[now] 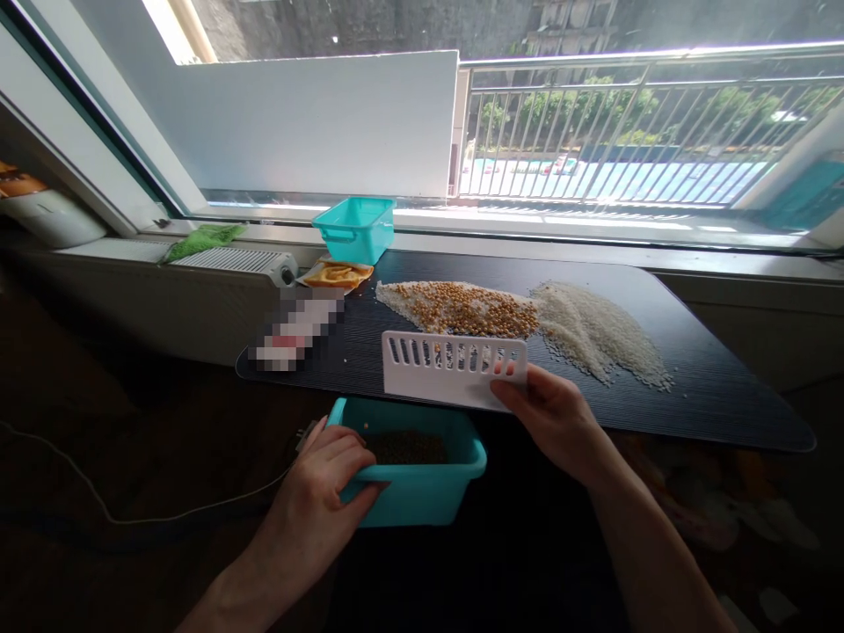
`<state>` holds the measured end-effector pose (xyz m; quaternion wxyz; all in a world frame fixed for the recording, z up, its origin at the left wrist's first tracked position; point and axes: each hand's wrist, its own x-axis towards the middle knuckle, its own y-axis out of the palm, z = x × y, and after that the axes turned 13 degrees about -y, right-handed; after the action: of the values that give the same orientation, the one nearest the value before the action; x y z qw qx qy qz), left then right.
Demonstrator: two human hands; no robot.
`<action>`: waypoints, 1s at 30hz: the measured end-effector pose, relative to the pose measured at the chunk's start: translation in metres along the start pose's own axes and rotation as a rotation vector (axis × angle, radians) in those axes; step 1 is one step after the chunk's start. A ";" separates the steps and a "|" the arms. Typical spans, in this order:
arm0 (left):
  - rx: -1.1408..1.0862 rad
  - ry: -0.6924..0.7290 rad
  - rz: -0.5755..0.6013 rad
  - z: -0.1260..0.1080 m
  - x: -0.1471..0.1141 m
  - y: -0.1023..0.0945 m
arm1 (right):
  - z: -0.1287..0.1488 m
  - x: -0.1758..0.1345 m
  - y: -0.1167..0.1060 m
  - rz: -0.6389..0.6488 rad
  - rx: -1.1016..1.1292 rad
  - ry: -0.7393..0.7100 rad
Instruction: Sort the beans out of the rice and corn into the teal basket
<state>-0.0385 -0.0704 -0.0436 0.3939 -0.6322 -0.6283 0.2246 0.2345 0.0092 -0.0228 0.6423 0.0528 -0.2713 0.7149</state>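
Our left hand [330, 475] has its fingers bent over the left side of the near blue-green box [415, 497], closed tight on the rim. Our right hand [560, 422] pinches the right end of a white plate with slots [448, 387], thumb on the near side and fingers behind. The plate stands up by the near edge of the dark table [712, 369], above the far side of the box; we can't tell if it touches the table. In the box lie small brown bits [412, 448], too dark to name. We seem to be at the step of bringing yellow beans [462, 303] to the box, and the next move would call for a steady box and a low plate behind the beans. The beans lie beyond the plate, on top of white grains, so the two could come along together. More white grains [586, 325] spread to the right, touching that heap. Far left sits another blue-green box [362, 242], with some yellow food [339, 275] just near it. A blurred thing [290, 334] lies at the left, and a green cloth [204, 242] rests on the heater [230, 260]. None of these blocks our hands.
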 end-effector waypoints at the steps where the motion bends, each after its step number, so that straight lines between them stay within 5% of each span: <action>1: -0.003 0.006 0.004 0.000 0.000 0.000 | 0.001 -0.003 -0.006 -0.084 -0.020 0.007; 4: -0.003 0.024 0.007 -0.003 0.001 0.002 | 0.002 -0.008 -0.020 -0.309 -0.095 0.049; 6: -0.009 0.034 0.010 -0.005 0.002 0.004 | 0.001 -0.009 -0.024 -0.344 -0.127 0.072; 30: -0.030 0.015 0.052 -0.011 0.003 0.006 | -0.004 -0.025 -0.027 -0.199 -0.057 0.078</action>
<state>-0.0257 -0.0690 -0.0412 0.3829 -0.6559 -0.6119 0.2206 0.2656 -0.0103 -0.0275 0.7214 0.0333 -0.2595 0.6412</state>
